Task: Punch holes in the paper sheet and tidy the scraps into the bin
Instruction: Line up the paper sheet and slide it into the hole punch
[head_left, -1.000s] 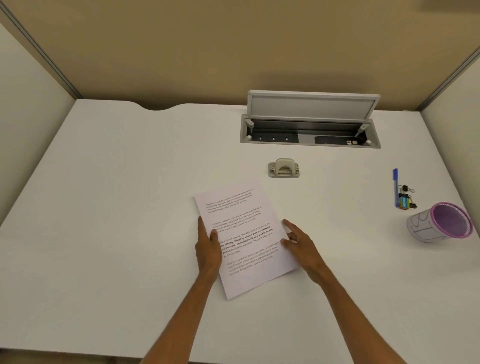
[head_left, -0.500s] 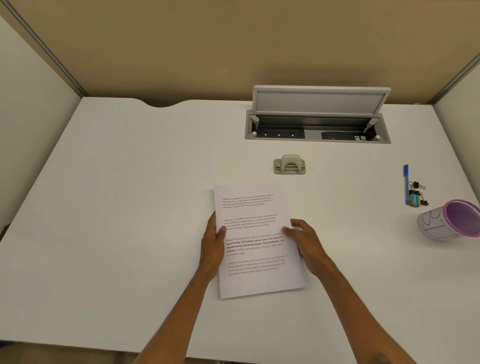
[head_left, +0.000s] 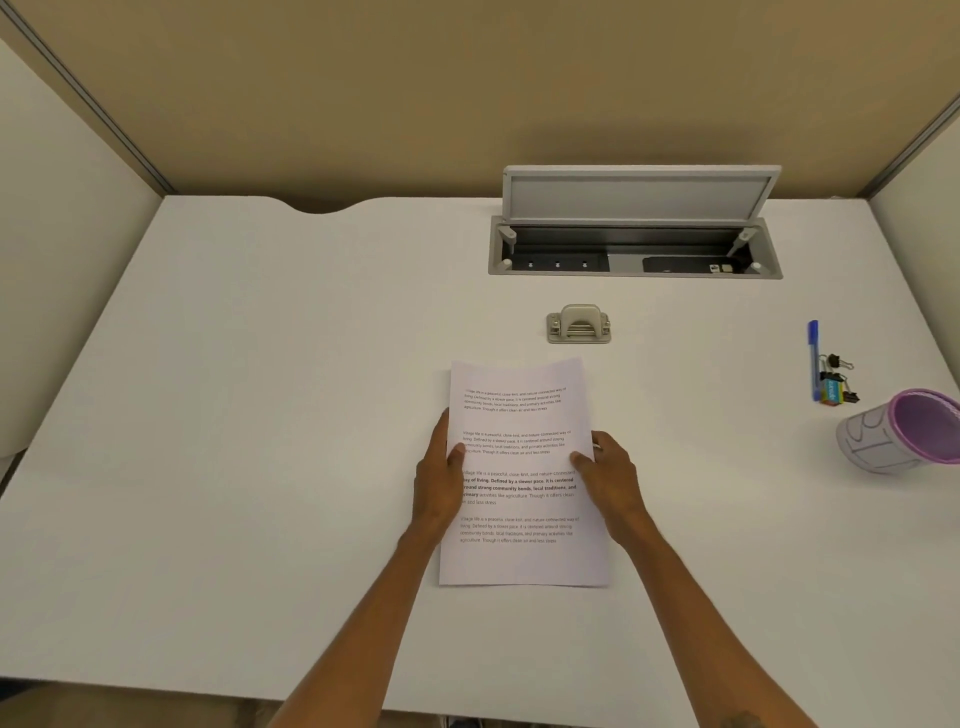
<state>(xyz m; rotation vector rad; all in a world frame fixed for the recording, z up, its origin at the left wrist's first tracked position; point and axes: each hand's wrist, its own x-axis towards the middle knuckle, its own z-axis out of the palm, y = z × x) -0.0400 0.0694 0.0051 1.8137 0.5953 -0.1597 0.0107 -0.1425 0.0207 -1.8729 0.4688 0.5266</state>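
A printed paper sheet (head_left: 522, 415) sits at the middle of the white desk (head_left: 260, 415), its long side running away from me and its far edge slightly curled up. My left hand (head_left: 439, 486) grips its left edge, thumb on top. My right hand (head_left: 610, 480) grips its right edge the same way. A grey hole punch (head_left: 578, 325) stands just beyond the sheet's far edge, apart from it. A small bin with a purple rim (head_left: 904, 439) lies tilted at the right edge of the desk.
An open cable tray with a raised grey lid (head_left: 636, 244) is set into the desk behind the punch. A blue pen (head_left: 813, 358) and several binder clips (head_left: 836, 384) lie near the bin. Partition walls close the desk on three sides.
Both hands have turned the sheet from a slanted lie to straight and slid it toward the punch. Fingers that lay flat now grip the sheet's edges.
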